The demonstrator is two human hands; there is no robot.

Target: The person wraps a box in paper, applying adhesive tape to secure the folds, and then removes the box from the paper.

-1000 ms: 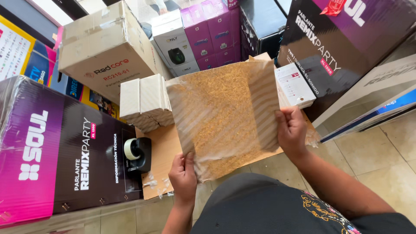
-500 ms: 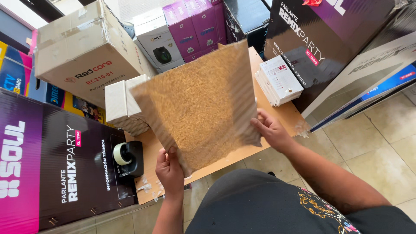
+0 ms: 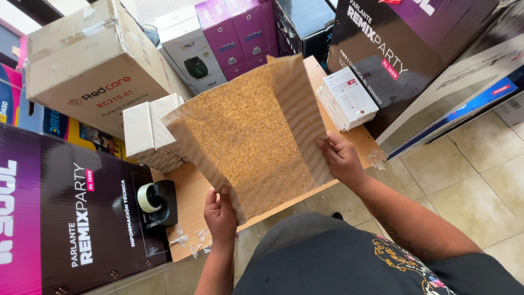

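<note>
A large sheet of brown speckled wrapping paper (image 3: 248,131) with paler striped borders is held up above a small wooden table (image 3: 188,191). My left hand (image 3: 220,214) pinches its near-left corner. My right hand (image 3: 343,159) grips its right edge, which curls upward. The sheet tilts away from me and hides most of the tabletop.
A black tape dispenser (image 3: 154,202) sits on the table's left edge, with torn tape bits beside it. Stacks of small white boxes stand at left (image 3: 148,131) and right (image 3: 348,98). Big dark speaker cartons (image 3: 71,218), a brown carton (image 3: 87,65) and purple boxes (image 3: 240,33) surround the table. Tiled floor lies right.
The sheet has swung anticlockwise and lifted at its far end. My right hand has slid lower along the right edge; my left keeps the near corner.
</note>
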